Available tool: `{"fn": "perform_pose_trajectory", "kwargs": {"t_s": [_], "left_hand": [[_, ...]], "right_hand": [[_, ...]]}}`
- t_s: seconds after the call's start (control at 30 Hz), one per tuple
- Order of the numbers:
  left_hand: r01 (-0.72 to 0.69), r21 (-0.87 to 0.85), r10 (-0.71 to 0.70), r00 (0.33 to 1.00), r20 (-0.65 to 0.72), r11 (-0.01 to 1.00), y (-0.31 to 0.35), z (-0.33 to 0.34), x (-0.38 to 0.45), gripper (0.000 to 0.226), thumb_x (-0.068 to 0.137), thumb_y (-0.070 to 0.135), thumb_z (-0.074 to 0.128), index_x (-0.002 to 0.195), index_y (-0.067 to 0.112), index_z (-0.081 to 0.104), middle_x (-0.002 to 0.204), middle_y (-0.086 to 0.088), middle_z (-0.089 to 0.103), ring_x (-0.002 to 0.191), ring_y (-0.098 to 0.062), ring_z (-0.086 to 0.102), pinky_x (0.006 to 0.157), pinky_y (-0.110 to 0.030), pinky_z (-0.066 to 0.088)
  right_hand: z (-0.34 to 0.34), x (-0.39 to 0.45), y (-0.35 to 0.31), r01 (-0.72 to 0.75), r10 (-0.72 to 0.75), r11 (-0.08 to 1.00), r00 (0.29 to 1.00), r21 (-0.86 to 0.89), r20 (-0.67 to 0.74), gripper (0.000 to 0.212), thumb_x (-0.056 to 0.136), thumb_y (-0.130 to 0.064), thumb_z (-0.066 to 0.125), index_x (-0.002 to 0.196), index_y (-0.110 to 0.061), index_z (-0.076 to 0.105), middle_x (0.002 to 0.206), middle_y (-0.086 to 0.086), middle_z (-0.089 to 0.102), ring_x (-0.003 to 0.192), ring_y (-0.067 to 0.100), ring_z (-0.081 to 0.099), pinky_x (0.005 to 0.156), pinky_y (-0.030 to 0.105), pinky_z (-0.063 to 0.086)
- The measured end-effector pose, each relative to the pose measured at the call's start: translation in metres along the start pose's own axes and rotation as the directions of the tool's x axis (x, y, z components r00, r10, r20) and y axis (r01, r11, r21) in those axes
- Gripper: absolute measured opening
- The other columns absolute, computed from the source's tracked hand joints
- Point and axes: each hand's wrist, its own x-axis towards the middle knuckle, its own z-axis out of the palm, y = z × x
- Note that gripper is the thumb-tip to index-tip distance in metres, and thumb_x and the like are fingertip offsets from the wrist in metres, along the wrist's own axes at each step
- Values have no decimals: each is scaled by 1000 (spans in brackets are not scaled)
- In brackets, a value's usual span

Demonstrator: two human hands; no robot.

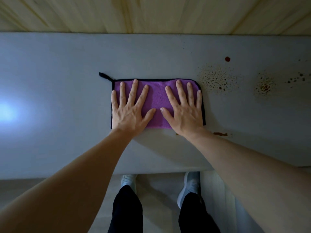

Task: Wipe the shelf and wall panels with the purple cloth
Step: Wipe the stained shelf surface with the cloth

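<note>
- Cloth (158, 100) lies flat on the grey shelf (67, 73), left of brown stains (217, 79).
- Left hand (130, 110) and right hand (184, 110) press it side by side, fingers straight and spread.
- Wood panel (151, 14) behind.

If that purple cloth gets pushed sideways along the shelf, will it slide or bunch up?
The purple cloth looks soft and floppy, so pushed from one edge it would probably bunch. With the left hand and right hand pressing flat, it likely slides as one piece. It seems light.
</note>
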Motion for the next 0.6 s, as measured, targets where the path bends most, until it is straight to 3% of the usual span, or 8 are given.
{"fn": "perform_pose_trajectory", "kwargs": {"t_s": [0.6], "left_hand": [[-21,-6,21,997,80,1000,22,11,-85,79,91,76,18,158,36,5,167,-1,-1,151,-37,-6,120,-59,1]], "right_hand": [[15,-93,-2,2,-1,1000,999,-8,49,75,96,-68,25,160,-32,10,169,7,2,154,36,-2,120,63,5]]}}
